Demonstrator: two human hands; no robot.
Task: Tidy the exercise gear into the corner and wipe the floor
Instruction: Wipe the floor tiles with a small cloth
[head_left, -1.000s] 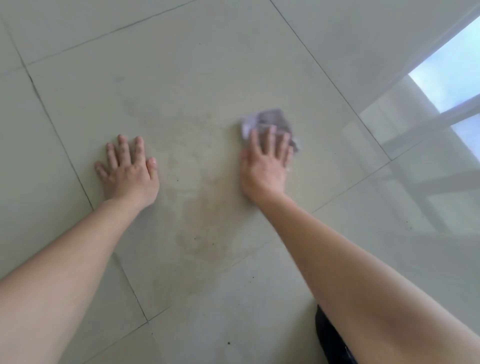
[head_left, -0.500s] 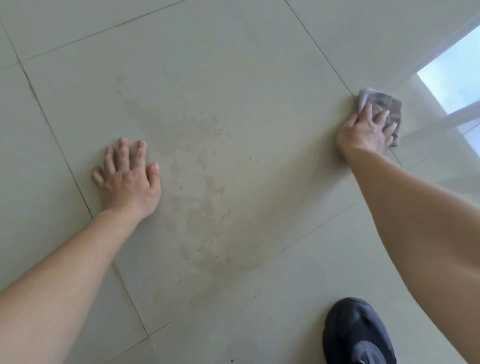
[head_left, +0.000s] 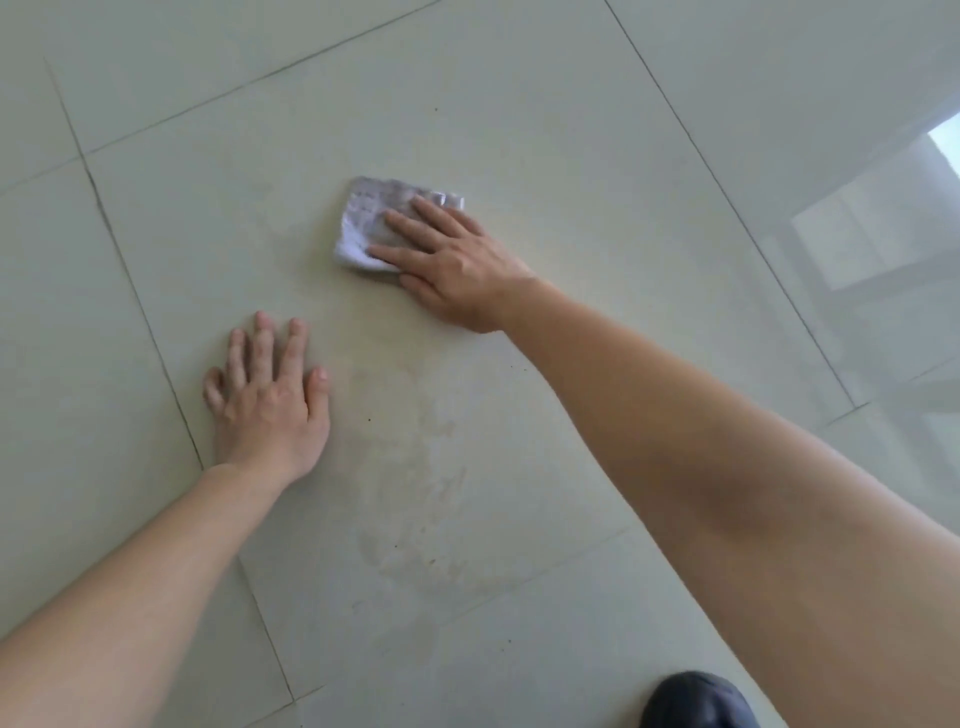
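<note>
Head view looked down at the pale tiled floor (head_left: 519, 93), and your right hand (head_left: 457, 270) lay flat on a small grey-white cloth (head_left: 363, 213), its fingers (head_left: 410, 226) straight and slightly spread, pressing the cloth to the tile rather than curling round it. The cloth was folded into a rough rectangle and sat on the large central tile, up and to the right of your left hand, with its far and left edges showing past your fingertips; your palm lay over bare tile just beside it. Your left hand (head_left: 270, 400) was planted palm down on the same tile, fingers straight and fanned, holding nothing, just to the right of a dark grout line (head_left: 140, 306) that ran down the left side of the view. The two hands were apart, not touching. Between your forearms, nearer to you than both hands, a faint brownish smear (head_left: 415, 499) marked the tile, with a few dark specks around it. The cloth lay beyond that smear, not on it. At the bottom edge, under your right forearm, the rounded toe of a dark shoe (head_left: 696, 699) showed on the floor. At the right, the glossy tiles carried a bright reflection (head_left: 883, 234) of a window frame
</note>
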